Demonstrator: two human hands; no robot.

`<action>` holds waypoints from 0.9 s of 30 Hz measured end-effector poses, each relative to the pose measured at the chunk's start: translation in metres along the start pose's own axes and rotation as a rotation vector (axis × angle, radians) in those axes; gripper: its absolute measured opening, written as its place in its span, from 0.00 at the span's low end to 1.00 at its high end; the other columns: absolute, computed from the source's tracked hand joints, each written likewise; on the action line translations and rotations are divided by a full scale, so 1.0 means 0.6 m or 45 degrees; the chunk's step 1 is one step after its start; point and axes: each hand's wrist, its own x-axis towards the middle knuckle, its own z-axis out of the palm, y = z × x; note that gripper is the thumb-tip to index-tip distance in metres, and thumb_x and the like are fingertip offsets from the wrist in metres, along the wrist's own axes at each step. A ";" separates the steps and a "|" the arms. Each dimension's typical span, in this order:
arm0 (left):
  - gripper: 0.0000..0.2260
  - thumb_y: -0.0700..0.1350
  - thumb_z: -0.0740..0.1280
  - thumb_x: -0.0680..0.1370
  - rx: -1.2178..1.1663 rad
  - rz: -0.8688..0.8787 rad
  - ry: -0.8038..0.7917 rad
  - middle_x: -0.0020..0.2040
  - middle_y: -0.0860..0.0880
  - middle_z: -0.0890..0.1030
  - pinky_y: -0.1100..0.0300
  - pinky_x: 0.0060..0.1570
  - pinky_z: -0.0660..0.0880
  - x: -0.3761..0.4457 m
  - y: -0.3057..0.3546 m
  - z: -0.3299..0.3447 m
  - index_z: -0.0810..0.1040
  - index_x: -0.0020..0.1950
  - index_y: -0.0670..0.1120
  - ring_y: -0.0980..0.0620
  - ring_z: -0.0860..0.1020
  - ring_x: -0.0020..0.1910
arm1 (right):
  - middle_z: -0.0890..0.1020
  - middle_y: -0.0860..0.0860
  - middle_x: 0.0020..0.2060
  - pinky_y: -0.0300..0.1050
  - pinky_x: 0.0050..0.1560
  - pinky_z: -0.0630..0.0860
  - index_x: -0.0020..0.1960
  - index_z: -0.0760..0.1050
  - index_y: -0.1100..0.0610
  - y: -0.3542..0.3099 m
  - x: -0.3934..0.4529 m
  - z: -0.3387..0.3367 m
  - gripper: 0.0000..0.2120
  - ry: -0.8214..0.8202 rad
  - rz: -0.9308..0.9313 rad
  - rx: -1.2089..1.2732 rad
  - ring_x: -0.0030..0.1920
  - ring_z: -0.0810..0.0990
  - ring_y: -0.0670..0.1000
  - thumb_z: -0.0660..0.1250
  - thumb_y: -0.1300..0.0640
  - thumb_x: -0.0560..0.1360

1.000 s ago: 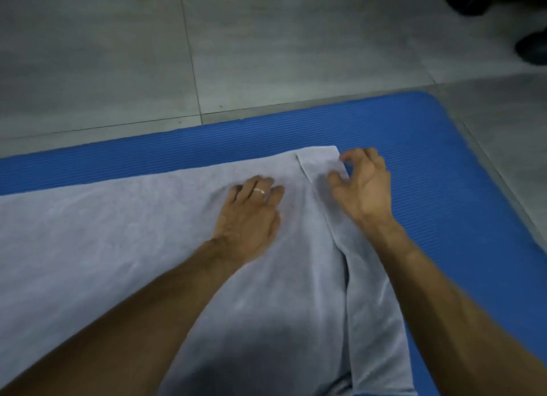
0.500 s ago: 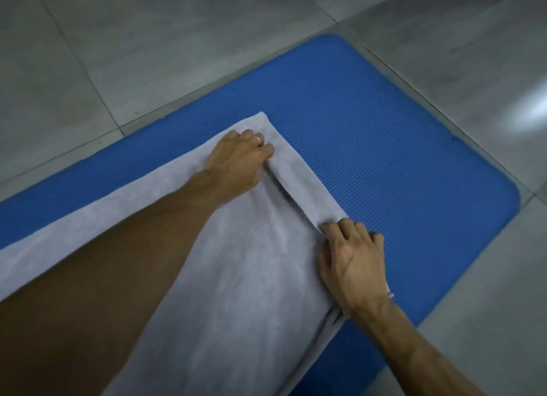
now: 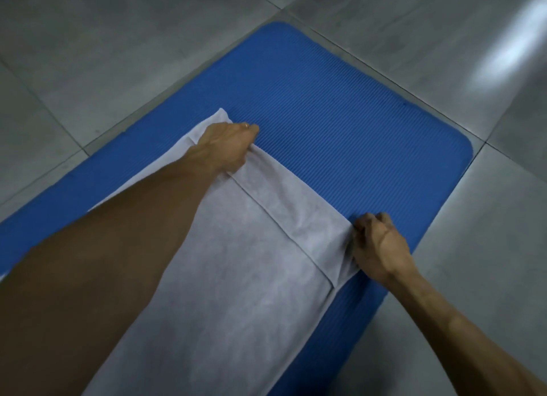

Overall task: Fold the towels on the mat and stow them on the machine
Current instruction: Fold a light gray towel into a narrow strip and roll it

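Note:
A pale grey towel (image 3: 236, 277) lies stretched along the blue ribbed mat (image 3: 355, 123), its right end turned back in a narrow folded strip. My left hand (image 3: 228, 147), with a ring on one finger, grips the far corner of that folded end. At the near corner of the same end my right hand (image 3: 376, 244) grips the towel with curled fingers. The cloth between the two hands is pulled fairly taut. My left forearm hides part of the towel's far edge.
Grey floor tiles (image 3: 444, 34) surround the mat on all sides. The mat's rounded right end (image 3: 461, 147) lies beyond the towel, with bare blue surface between. No machine is in view.
Both hands moved from the fold line out to the towel's end corners and took hold of them. The folded strip now lies wider and flatter. The camera view shifted right.

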 end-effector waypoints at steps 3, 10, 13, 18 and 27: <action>0.11 0.38 0.58 0.77 -0.126 -0.007 0.008 0.56 0.43 0.75 0.48 0.50 0.73 0.022 -0.015 -0.007 0.68 0.59 0.44 0.42 0.76 0.49 | 0.74 0.51 0.39 0.54 0.51 0.72 0.53 0.65 0.56 0.010 -0.002 -0.020 0.06 0.015 -0.075 0.012 0.42 0.75 0.57 0.55 0.54 0.81; 0.28 0.41 0.60 0.77 -0.099 -0.158 0.086 0.71 0.42 0.62 0.48 0.56 0.72 0.038 0.033 0.004 0.56 0.77 0.44 0.41 0.68 0.63 | 0.78 0.58 0.51 0.54 0.50 0.73 0.62 0.69 0.58 0.047 0.037 -0.047 0.14 0.144 0.006 0.026 0.53 0.76 0.62 0.63 0.55 0.79; 0.26 0.48 0.56 0.81 -0.012 -0.102 0.224 0.75 0.42 0.61 0.47 0.65 0.64 0.023 0.079 0.037 0.55 0.78 0.44 0.41 0.64 0.70 | 0.76 0.61 0.55 0.57 0.49 0.72 0.59 0.74 0.62 -0.012 0.053 -0.010 0.15 0.486 -0.173 -0.005 0.54 0.75 0.65 0.66 0.58 0.74; 0.30 0.62 0.44 0.81 -0.105 -0.125 -0.076 0.79 0.45 0.40 0.39 0.73 0.40 0.025 0.082 0.097 0.40 0.79 0.52 0.38 0.39 0.77 | 0.48 0.56 0.79 0.59 0.76 0.43 0.79 0.49 0.58 -0.156 0.117 0.070 0.30 0.157 -0.280 -0.073 0.78 0.45 0.59 0.46 0.43 0.82; 0.27 0.64 0.41 0.80 -0.062 -0.220 -0.149 0.80 0.50 0.43 0.38 0.72 0.40 0.045 0.020 0.077 0.42 0.78 0.59 0.36 0.39 0.77 | 0.50 0.52 0.79 0.60 0.76 0.48 0.80 0.43 0.50 0.065 -0.008 0.059 0.31 0.037 -0.227 -0.268 0.79 0.47 0.54 0.37 0.37 0.80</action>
